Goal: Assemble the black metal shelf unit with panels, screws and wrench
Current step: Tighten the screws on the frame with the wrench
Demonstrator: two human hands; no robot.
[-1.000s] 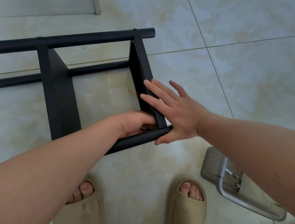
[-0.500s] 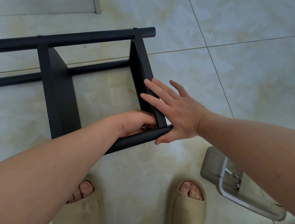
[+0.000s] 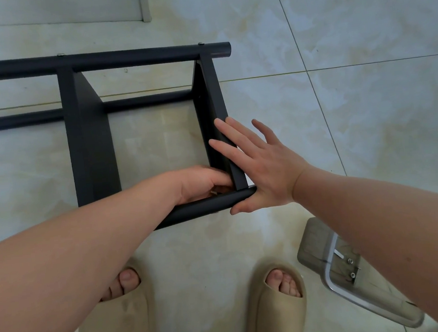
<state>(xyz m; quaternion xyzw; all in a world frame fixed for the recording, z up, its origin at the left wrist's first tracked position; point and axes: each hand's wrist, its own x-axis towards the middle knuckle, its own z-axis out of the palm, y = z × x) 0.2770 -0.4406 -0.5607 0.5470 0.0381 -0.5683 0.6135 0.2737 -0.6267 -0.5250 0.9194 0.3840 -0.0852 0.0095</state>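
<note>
The black metal shelf unit [image 3: 134, 58] lies on its side on the tiled floor, with long tubes running left to right. My left hand [image 3: 200, 180] reaches into the inside corner where the end panel [image 3: 210, 92] meets the near tube [image 3: 203, 207]. Its fingers are curled there around a small metal part [image 3: 213, 192], which is mostly hidden. My right hand [image 3: 260, 167] presses flat, fingers straight, against the outer face of the end panel and the near tube's end. A second panel [image 3: 92, 150] stands further left.
My two feet in beige slippers [image 3: 120, 320] [image 3: 278, 306] stand just below the shelf. A grey board with a bent metal bracket and screws [image 3: 326, 257] lies at the lower right. A grey wall panel [image 3: 66, 7] runs along the top left.
</note>
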